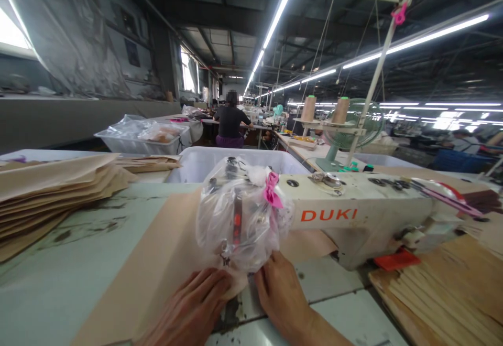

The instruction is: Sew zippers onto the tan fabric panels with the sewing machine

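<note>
A long tan fabric piece lies under the plastic-wrapped head of a DUKI sewing machine. My left hand is on this fabric, just in front of the needle area. Its fingers are together and bent over the fabric's edge; the thumb is hidden. Close by on the right, my right hand has curled fingers and thumb closed at the same edge, beneath the plastic wrap. The exact grip of its fingertips is partly hidden. A pink bow is tied on the wrap.
Stacked tan pieces lie at the left, and more tan pieces at the right. Behind the machine is a white bin. Thread cones stand by a green fan. A person sits farther back.
</note>
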The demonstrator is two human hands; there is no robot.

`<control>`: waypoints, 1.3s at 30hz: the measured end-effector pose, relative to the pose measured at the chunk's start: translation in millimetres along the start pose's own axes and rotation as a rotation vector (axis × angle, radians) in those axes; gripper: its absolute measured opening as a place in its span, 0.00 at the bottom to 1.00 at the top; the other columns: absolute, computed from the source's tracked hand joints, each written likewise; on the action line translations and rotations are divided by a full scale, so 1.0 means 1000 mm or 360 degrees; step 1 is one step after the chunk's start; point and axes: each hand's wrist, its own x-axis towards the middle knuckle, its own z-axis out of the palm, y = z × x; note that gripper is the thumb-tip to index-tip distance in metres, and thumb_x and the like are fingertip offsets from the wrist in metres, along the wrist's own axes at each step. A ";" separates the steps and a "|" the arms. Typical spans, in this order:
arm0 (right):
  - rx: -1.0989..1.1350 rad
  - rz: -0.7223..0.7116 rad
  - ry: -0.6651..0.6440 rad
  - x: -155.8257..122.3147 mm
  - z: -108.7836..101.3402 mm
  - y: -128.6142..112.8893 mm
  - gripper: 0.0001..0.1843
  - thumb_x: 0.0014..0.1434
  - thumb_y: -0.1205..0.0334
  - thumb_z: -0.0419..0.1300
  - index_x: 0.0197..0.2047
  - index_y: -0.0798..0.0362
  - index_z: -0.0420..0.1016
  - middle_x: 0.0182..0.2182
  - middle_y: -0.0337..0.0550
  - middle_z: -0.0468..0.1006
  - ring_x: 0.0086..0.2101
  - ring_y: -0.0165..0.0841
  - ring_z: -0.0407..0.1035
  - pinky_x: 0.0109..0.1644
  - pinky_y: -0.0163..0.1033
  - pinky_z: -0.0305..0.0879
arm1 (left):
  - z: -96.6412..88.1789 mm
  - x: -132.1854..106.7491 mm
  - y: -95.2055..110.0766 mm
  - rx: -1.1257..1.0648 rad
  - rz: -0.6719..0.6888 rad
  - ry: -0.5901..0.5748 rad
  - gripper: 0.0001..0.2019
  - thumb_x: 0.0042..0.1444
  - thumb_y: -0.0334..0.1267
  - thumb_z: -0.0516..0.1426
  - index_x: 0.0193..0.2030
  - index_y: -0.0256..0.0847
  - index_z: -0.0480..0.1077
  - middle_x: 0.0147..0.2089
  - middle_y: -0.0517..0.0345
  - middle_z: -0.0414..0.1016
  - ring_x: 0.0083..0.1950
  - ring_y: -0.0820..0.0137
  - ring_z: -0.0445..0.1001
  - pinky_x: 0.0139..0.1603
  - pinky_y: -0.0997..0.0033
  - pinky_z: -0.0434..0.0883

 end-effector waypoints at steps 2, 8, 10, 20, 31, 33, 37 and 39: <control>0.0012 -0.0156 -0.0041 0.000 -0.002 -0.001 0.21 0.60 0.73 0.51 0.53 0.52 0.76 0.48 0.51 0.77 0.50 0.43 0.70 0.55 0.48 0.67 | -0.002 0.001 0.004 0.0017 -0.0078 -0.0059 0.16 0.61 0.42 0.55 0.55 0.46 0.72 0.51 0.56 0.80 0.49 0.66 0.79 0.50 0.75 0.77; 0.0077 -0.0230 -0.0396 0.003 -0.001 -0.006 0.29 0.59 0.74 0.52 0.60 0.42 0.73 0.53 0.40 0.77 0.56 0.38 0.67 0.63 0.44 0.61 | -0.002 -0.002 0.006 0.0006 -0.0153 -0.0132 0.24 0.58 0.47 0.59 0.60 0.44 0.70 0.57 0.50 0.76 0.56 0.62 0.76 0.54 0.72 0.75; 0.0061 -0.0199 -0.0437 0.005 0.000 -0.007 0.31 0.58 0.74 0.51 0.61 0.42 0.72 0.54 0.40 0.76 0.57 0.39 0.66 0.64 0.45 0.59 | 0.001 -0.005 0.005 -0.0032 -0.0173 -0.0130 0.24 0.59 0.47 0.59 0.62 0.45 0.69 0.59 0.51 0.75 0.57 0.62 0.75 0.56 0.71 0.74; 0.0093 -0.0155 -0.0464 0.008 -0.001 -0.005 0.29 0.57 0.74 0.51 0.60 0.45 0.72 0.59 0.42 0.72 0.60 0.38 0.63 0.66 0.43 0.57 | -0.006 0.001 0.006 -0.0207 -0.0231 -0.0114 0.26 0.56 0.42 0.58 0.63 0.52 0.66 0.56 0.58 0.75 0.57 0.65 0.74 0.58 0.73 0.73; 0.0258 -0.0181 -0.0317 0.012 -0.005 0.002 0.20 0.58 0.73 0.50 0.47 0.51 0.79 0.50 0.47 0.78 0.53 0.40 0.71 0.59 0.42 0.65 | -0.008 0.000 -0.004 0.0087 -0.0121 -0.0148 0.27 0.53 0.54 0.61 0.58 0.44 0.73 0.56 0.52 0.77 0.54 0.60 0.77 0.53 0.70 0.77; 0.0271 -0.0192 -0.0291 0.013 -0.004 0.002 0.21 0.58 0.74 0.50 0.47 0.49 0.79 0.51 0.46 0.78 0.54 0.39 0.70 0.60 0.43 0.65 | -0.009 0.000 -0.003 0.0062 -0.0120 -0.0183 0.28 0.53 0.54 0.62 0.58 0.44 0.73 0.56 0.52 0.78 0.54 0.60 0.77 0.54 0.69 0.77; 0.0292 -0.0117 -0.0282 0.010 0.001 0.003 0.19 0.57 0.73 0.51 0.44 0.50 0.79 0.48 0.46 0.80 0.52 0.40 0.71 0.59 0.44 0.66 | -0.013 0.004 -0.001 0.0000 -0.0157 -0.0196 0.27 0.54 0.55 0.61 0.58 0.45 0.73 0.55 0.53 0.78 0.53 0.61 0.77 0.53 0.71 0.77; 0.0309 -0.0106 -0.0281 0.008 0.002 0.005 0.19 0.56 0.73 0.51 0.43 0.50 0.80 0.47 0.46 0.80 0.51 0.40 0.72 0.58 0.44 0.66 | -0.014 0.005 -0.001 -0.0018 -0.0183 -0.0200 0.27 0.54 0.54 0.62 0.58 0.45 0.73 0.55 0.53 0.78 0.53 0.61 0.76 0.53 0.71 0.76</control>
